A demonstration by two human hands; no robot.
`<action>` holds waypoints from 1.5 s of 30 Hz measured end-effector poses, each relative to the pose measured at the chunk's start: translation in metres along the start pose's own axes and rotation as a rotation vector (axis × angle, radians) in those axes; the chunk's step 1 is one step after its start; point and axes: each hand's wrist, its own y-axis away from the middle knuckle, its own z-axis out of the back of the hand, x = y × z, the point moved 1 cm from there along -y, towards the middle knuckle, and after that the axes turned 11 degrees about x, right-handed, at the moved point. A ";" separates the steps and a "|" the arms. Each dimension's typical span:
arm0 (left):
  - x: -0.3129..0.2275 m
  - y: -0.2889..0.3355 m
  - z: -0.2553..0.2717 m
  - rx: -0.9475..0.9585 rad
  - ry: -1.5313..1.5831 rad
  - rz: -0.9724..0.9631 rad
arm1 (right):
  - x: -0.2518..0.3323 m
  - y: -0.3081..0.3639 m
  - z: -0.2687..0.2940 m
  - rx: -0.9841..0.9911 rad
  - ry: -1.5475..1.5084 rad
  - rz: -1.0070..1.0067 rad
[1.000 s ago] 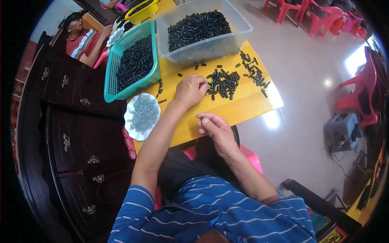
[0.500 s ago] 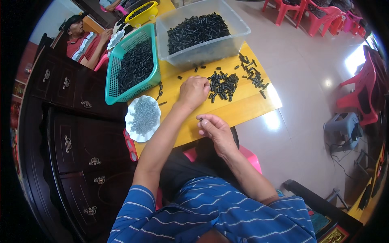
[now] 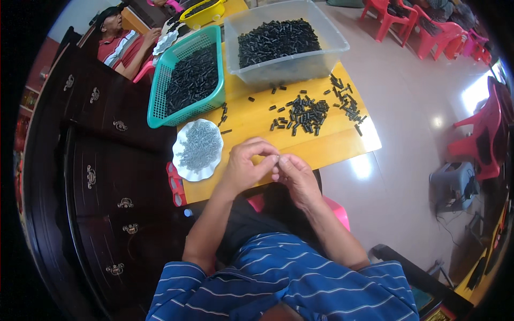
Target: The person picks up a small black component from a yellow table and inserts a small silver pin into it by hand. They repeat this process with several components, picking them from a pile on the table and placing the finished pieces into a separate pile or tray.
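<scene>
My left hand [image 3: 247,167] and my right hand [image 3: 297,181] meet above the table's near edge, thumbs and fingertips pinched together. Something small and dark shows between the fingertips, mostly hidden by them. Beyond my hands lies a loose heap of short black tube-like pieces [image 3: 308,115] on the yellow table [image 3: 251,120]. To the left of my left hand sits a white wavy-edged plate [image 3: 181,167] holding many small silvery pieces [image 3: 200,147], too small to name.
A teal basket [image 3: 214,96] and a translucent bin [image 3: 289,67], both full of black pieces, stand behind. More black pieces [image 3: 347,99] lie at the right edge. A dark drawer cabinet [image 3: 101,155] flanks the table's left. Another person [image 3: 126,45] sits at the far left.
My left hand has drawn back from beside the black heap to meet my right hand's fingertips. The view has shifted slightly. The person at the far left still sits there.
</scene>
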 end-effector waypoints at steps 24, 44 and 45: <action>-0.009 0.026 0.003 -0.019 -0.097 0.086 | 0.002 0.004 -0.013 -0.086 0.444 0.154; -0.015 0.026 -0.010 -0.103 0.002 0.074 | 0.002 0.000 -0.013 -0.089 0.222 0.201; -0.016 0.025 -0.010 -0.103 0.003 0.074 | 0.002 0.000 -0.013 -0.089 0.222 0.201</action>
